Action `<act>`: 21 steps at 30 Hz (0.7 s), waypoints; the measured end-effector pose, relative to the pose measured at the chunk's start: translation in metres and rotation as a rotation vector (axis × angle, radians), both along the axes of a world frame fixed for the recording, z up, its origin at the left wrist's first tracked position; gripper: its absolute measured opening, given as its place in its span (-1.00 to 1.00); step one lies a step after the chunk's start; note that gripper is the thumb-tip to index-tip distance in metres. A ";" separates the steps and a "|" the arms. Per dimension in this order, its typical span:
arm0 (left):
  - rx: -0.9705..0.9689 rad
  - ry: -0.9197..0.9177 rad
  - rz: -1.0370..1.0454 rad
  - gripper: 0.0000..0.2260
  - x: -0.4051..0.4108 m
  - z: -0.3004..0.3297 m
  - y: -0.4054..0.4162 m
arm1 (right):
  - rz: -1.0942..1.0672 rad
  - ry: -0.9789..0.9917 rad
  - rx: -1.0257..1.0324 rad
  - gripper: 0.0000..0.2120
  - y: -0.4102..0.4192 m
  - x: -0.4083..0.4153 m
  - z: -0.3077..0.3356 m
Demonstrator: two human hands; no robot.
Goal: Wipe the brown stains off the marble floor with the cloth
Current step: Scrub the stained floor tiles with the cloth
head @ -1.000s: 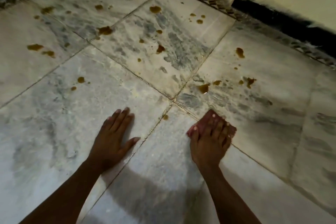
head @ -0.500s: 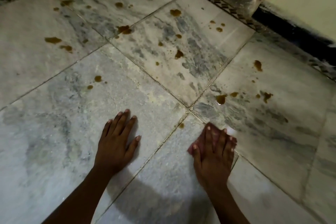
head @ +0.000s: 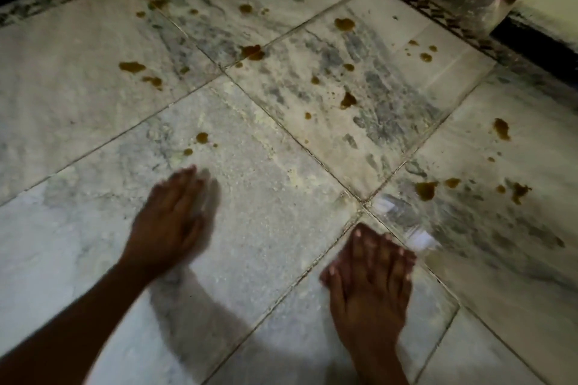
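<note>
Here my right hand [head: 370, 278] lies flat, pinning the barely visible cloth [head: 328, 272] down; my left hand [head: 170, 222], open and blurred, braces on the marble floor [head: 266, 212].

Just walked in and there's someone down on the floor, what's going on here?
A person is cleaning a marble floor by hand. The right hand lies flat on the floor; the cloth is barely visible under it. The left hand is blurred, just above or on the tile. Many brown stains remain ahead, including two small ones near the left hand.
</note>
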State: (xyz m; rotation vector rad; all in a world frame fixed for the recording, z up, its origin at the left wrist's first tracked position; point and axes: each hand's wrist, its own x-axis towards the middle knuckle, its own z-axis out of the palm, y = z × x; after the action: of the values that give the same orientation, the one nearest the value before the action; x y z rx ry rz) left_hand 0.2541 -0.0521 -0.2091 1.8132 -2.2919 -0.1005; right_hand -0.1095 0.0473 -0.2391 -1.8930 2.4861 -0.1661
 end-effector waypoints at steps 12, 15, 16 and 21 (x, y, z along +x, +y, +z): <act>-0.011 0.154 0.603 -0.34 0.047 -0.014 -0.017 | 0.496 -0.015 0.020 -0.30 -0.073 0.060 0.005; 0.013 0.135 0.585 -0.36 0.049 -0.020 -0.018 | 0.240 0.021 0.035 -0.25 -0.113 0.067 0.011; 0.012 0.129 0.587 -0.37 0.051 -0.021 -0.019 | 0.163 0.005 0.033 -0.26 -0.137 0.084 0.011; 0.016 0.134 0.608 -0.36 0.050 -0.016 -0.020 | 0.707 -0.010 0.094 -0.31 -0.185 0.159 0.015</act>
State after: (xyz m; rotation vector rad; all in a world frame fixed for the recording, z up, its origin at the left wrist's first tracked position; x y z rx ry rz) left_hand 0.3044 -0.0725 -0.2254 2.3378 -1.5712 -0.1341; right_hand 0.0491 -0.1377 -0.2237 -2.5523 1.6317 -0.0429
